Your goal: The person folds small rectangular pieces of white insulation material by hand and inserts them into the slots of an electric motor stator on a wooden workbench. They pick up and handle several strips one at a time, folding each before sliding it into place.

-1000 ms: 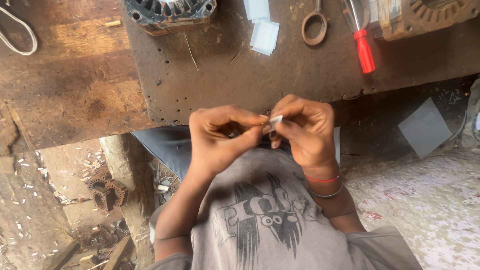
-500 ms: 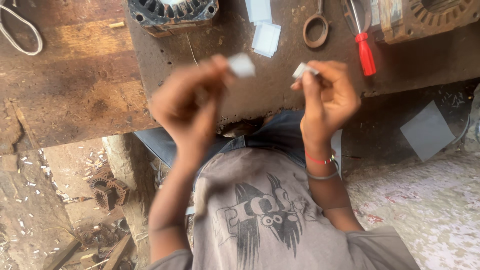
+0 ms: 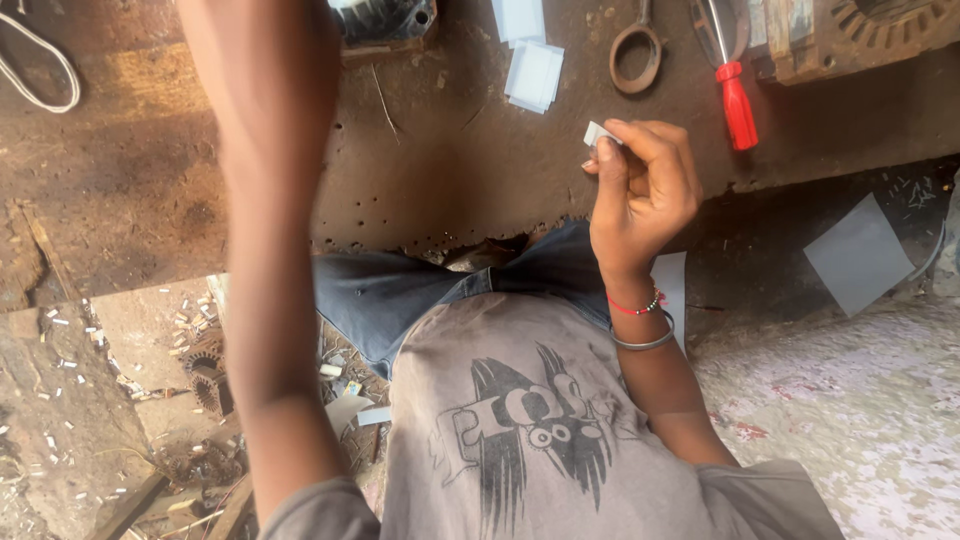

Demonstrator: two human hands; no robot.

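a worn, rusty workbench (image 3: 150, 200) over what looks like a littered floor (image 3: 80, 400).

One small white paper piece (image 3: 598, 133) sits in the right hand (image 3: 645, 190). On the workbench (image 3: 440, 170): approx. 2 stacks of white paper slips (image 3: 533, 75), 1 red-handled screwdriver (image 3: 735, 100), 1 pair of scissors (image 3: 637, 50). 2 bracelets (image 3: 640, 322) on the wrist, 1 grey sheet (image 3: 858, 255) on the floor.
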